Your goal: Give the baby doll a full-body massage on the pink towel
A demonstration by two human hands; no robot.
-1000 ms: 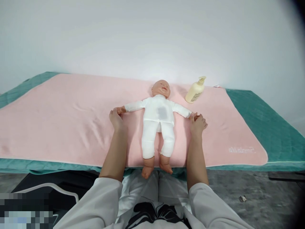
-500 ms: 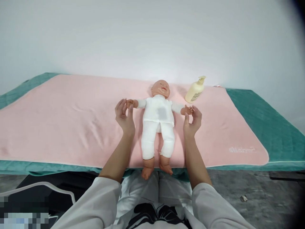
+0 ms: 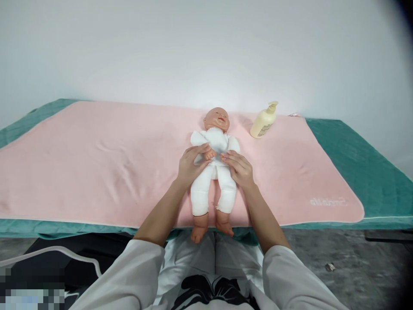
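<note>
A baby doll [image 3: 217,137] with a white cloth body and plastic head, hands and feet lies on its back, its feet toward me. My left hand [image 3: 191,165] is closed on the doll's arm at the left, whose small hand [image 3: 210,154] shows between my thumb and fingers over the belly. My right hand [image 3: 240,168] is closed round the doll's other hand, which my fingers mostly hide. Both doll arms are bent inward across the front of the body.
A pale yellow pump bottle [image 3: 263,122] stands right of the doll's head. Pink blanket [image 3: 80,172] covers most of the green padded bed [image 3: 371,172], which meets a white wall behind. A white tube or cable [image 3: 58,249] curves over something black at lower left.
Both my hands have moved inward, folding the doll's arms from spread out at the sides to across its belly. The doll's body and the bottle stay in place.
</note>
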